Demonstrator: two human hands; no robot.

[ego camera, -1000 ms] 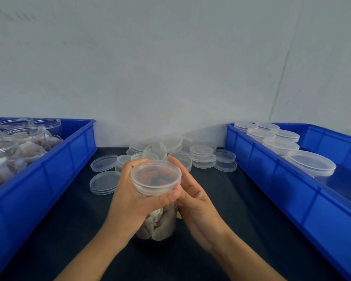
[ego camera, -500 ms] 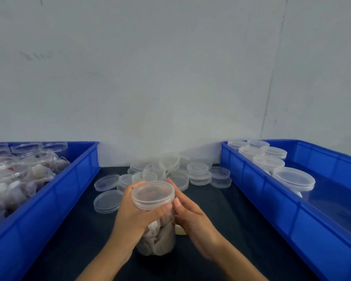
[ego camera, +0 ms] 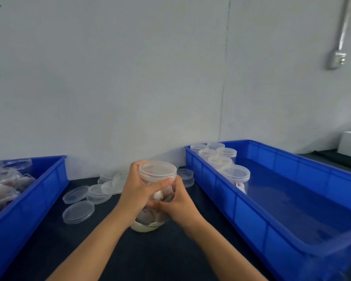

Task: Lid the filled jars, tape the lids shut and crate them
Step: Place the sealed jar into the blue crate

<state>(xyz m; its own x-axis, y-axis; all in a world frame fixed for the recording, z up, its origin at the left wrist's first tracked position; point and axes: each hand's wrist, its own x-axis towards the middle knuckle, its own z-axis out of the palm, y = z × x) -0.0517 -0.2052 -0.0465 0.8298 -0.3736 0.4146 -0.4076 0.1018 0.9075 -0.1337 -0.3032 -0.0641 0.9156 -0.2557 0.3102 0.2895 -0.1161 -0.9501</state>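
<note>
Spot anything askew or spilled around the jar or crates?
Nothing spilled. The spare clear plastic lids lie in a loose, overlapping heap on the black tabletop, some tilted. The lidded clear plastic jar in both hands stands upright, seemingly on a whitish ring.

light: dim, bluish, even | shadows: soft | blur: slight overall, strong bottom-right | edges: wide-angle bowing

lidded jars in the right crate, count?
6, in two rows along the right crate's far-left corner: back pair, middle pair, then and the nearest. None looks hidden.
</note>
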